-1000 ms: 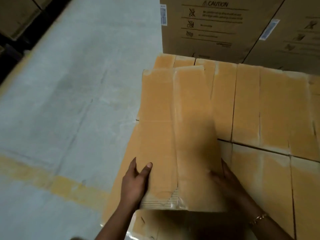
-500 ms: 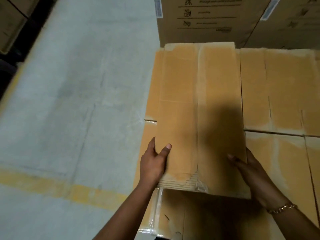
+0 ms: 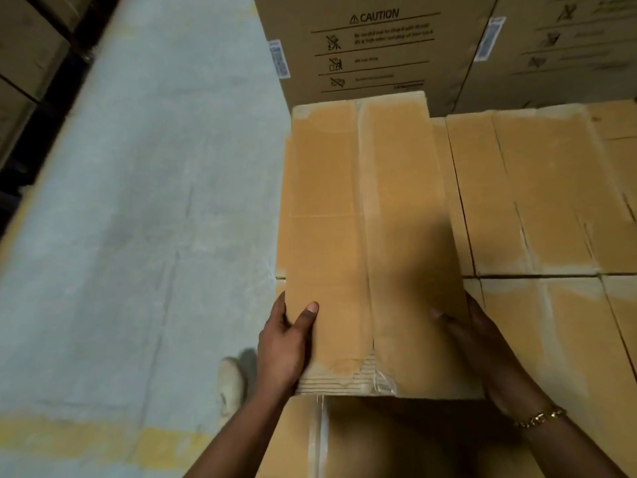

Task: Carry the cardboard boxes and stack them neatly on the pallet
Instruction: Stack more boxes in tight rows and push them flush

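the left hand grips the near left corner of the box, thumb flat on top and fingers down the side. the right hand, a bracelet at its wrist, holds the near right edge, its fingers partly lost in shadow. the box lies over the layer of boxes at the stack's left edge, its far end close to the tall printed carton. the main risk, i judge, is a skewed set-down: its left side runs along the drop to the floor, so a push off line could leave it overhanging or tip it off. fingers could also get pinched underneath. the box is long and tan, scuffed pale at the edges, with a centre seam and torn, wrinkled tape at the near end.
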{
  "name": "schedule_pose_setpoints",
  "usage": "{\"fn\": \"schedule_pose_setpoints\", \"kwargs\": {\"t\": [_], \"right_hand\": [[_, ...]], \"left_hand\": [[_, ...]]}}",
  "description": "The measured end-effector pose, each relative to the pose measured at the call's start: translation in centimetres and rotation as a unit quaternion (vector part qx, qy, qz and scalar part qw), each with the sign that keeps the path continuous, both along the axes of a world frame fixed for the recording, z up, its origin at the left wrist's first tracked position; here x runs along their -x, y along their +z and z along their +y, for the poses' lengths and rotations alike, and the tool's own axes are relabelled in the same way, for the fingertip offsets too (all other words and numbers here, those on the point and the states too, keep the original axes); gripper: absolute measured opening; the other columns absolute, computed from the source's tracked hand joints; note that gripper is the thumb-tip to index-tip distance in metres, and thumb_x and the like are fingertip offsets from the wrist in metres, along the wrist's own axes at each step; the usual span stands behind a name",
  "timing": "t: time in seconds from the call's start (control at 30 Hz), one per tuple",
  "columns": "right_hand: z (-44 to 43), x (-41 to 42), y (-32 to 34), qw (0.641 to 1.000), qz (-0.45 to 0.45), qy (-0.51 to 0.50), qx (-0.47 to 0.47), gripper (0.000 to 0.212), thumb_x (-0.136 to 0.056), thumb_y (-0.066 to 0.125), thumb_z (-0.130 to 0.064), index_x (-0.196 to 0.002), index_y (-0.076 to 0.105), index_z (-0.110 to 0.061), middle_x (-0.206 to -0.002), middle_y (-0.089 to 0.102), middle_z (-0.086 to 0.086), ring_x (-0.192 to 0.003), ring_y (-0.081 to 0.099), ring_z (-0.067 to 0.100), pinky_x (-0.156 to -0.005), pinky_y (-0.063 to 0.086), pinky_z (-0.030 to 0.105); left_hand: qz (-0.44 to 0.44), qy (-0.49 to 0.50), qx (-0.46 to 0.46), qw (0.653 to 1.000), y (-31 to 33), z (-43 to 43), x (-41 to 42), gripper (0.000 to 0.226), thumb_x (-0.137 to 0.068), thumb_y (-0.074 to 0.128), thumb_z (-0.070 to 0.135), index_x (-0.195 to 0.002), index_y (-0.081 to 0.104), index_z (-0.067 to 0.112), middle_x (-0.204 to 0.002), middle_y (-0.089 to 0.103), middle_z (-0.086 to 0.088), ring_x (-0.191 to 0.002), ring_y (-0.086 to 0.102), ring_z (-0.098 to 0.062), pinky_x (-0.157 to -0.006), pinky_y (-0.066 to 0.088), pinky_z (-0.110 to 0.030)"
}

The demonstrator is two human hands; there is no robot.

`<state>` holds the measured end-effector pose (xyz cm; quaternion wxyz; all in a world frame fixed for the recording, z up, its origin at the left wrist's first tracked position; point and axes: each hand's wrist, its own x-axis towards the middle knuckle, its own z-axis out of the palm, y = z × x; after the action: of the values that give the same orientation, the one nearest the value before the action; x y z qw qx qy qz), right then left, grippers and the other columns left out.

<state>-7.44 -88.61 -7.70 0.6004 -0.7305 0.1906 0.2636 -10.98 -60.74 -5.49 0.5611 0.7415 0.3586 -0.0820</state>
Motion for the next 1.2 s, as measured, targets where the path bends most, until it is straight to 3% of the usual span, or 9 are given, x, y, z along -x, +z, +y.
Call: {"fn": "schedule_pose_setpoints", "kwargs": {"t": [0.1,0.2,0.33,0.5,0.67,0.83,0.93,1.03,1.2], "right_hand": [[2.7,-2.4,-0.8,1.000,-0.015,-0.013,0.001,0.069,-0.086,0.066,-0.057,-0.149,0.037,-0.053,-0.136,0.057,-0.020,-0.123,0.054,0.011,-0.100,0.045,0.040],[6.1,-5.3,-1.7,0.999,-0.038,-0.030,0.002,0.057,-0.092,0.067,-0.047,-0.144,0.045,-0.051,-0.127,0.064,-0.025,-0.118,0.060,0.003,-0.096,0.047,0.032],[11.3,-11.1,-3.6,0.999,-0.030,-0.043,-0.003,0.039,-0.096,0.067,-0.038,-0.133,0.056,-0.044,-0.115,0.071,-0.019,-0.109,0.067,0.008,-0.093,0.054,0.035],[16.4,-18.2,-4.9,0.998,-0.016,-0.053,-0.014,0.037,-0.099,0.064,-0.022,-0.135,0.056,-0.024,-0.106,0.072,-0.009,-0.083,0.072,0.002,-0.065,0.057,0.020],[18.5,-22.8,-6.2,1.000,0.000,-0.020,0.011,0.039,-0.099,0.062,-0.023,-0.137,0.054,-0.021,-0.112,0.070,-0.004,-0.086,0.069,0.007,-0.061,0.056,0.021],[17.8,-23.7,-7.4,1.000,0.009,-0.013,0.023,0.039,-0.100,0.058,-0.021,-0.139,0.053,-0.022,-0.111,0.068,-0.007,-0.081,0.067,-0.001,-0.057,0.054,0.016],[17.4,-23.5,-8.0,0.999,0.009,-0.004,0.042,0.040,-0.101,0.058,-0.025,-0.141,0.052,-0.025,-0.118,0.069,-0.008,-0.079,0.067,-0.005,-0.052,0.051,0.013],[16.8,-23.2,-8.2,0.999,0.013,0.000,0.044,0.039,-0.102,0.055,-0.030,-0.141,0.050,-0.027,-0.113,0.067,-0.013,-0.075,0.066,-0.009,-0.050,0.051,0.014],[16.0,-21.2,-9.0,0.999,0.027,-0.012,0.037,0.038,-0.104,0.052,-0.039,-0.141,0.052,-0.028,-0.109,0.067,-0.015,-0.078,0.066,-0.006,-0.053,0.053,0.017]], "left_hand": [[0.001,-0.013,0.004,1.000,-1.7,2.8,-2.8,0.045,-0.095,0.068,0.045,-0.138,0.058,0.039,-0.118,0.071,0.021,-0.107,0.068,-0.003,-0.103,0.054,-0.045],[0.001,-0.046,0.010,0.999,-3.5,6.4,-6.8,0.049,-0.092,0.068,0.051,-0.138,0.058,0.038,-0.119,0.072,0.019,-0.108,0.068,-0.006,-0.102,0.054,-0.047],[-0.004,-0.076,-0.012,0.997,-5.2,12.3,-13.4,0.054,-0.084,0.065,0.058,-0.134,0.061,0.038,-0.120,0.072,0.016,-0.110,0.068,-0.013,-0.102,0.053,-0.048],[-0.014,-0.076,-0.023,0.997,-6.6,17.4,-20.4,0.044,-0.089,0.069,0.046,-0.129,0.065,0.027,-0.118,0.073,0.010,-0.108,0.069,-0.016,-0.102,0.054,-0.045],[-0.011,-0.052,-0.003,0.999,-8.9,19.2,-24.0,0.032,-0.094,0.069,0.036,-0.123,0.066,0.022,-0.114,0.073,0.006,-0.103,0.069,-0.014,-0.094,0.055,-0.036],[-0.025,-0.057,0.025,0.998,-10.9,18.7,-24.5,0.034,-0.097,0.068,0.031,-0.127,0.066,0.017,-0.109,0.074,0.006,-0.094,0.071,-0.008,-0.073,0.053,-0.021],[-0.041,-0.065,0.048,0.996,-12.0,18.4,-24.1,0.031,-0.098,0.067,0.031,-0.126,0.066,0.021,-0.113,0.075,0.006,-0.099,0.072,-0.009,-0.083,0.058,-0.025],[-0.051,-0.081,0.060,0.994,-12.7,18.5,-23.4,0.033,-0.097,0.066,0.038,-0.128,0.063,0.027,-0.120,0.074,0.009,-0.108,0.071,-0.009,-0.093,0.057,-0.031],[0.010,-0.087,0.086,0.992,-13.2,18.3,-20.9,0.046,-0.094,0.064,0.056,-0.133,0.059,0.032,-0.121,0.073,0.010,-0.110,0.070,-0.014,-0.090,0.059,-0.040]]}}
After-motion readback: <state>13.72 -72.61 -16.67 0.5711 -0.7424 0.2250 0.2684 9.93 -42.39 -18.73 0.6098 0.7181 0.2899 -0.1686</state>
